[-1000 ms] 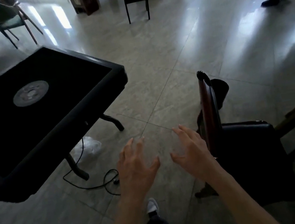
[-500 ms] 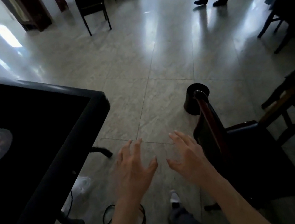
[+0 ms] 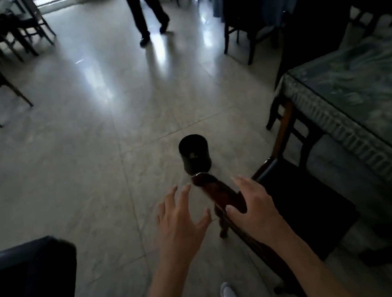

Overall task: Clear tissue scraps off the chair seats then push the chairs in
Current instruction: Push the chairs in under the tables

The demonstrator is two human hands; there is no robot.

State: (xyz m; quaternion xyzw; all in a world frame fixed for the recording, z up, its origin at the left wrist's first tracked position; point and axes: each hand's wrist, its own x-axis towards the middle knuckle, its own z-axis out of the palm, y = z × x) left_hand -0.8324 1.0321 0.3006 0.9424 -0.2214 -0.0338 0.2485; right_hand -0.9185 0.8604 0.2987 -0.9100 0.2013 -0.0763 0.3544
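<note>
A dark wooden chair (image 3: 302, 208) with a black seat stands in front of me, its seat facing the table at the right. No tissue scrap shows on the dark seat. My right hand (image 3: 255, 206) hovers open over the top rail of the chair's back (image 3: 213, 187), fingers spread, at or just above the wood. My left hand (image 3: 180, 219) is open too, fingers apart, just left of the rail and holding nothing.
A table with a green patterned cloth (image 3: 368, 91) fills the right. A black bin (image 3: 194, 153) stands on the floor beyond the chair back. The black table's corner (image 3: 25, 283) is at lower left. A person (image 3: 146, 5) walks at the back among other chairs (image 3: 241, 9).
My view has swung right: the black table slid to the lower left and the green-clothed table came in. Both hands stayed open and my right hand moved over the chair's back rail.
</note>
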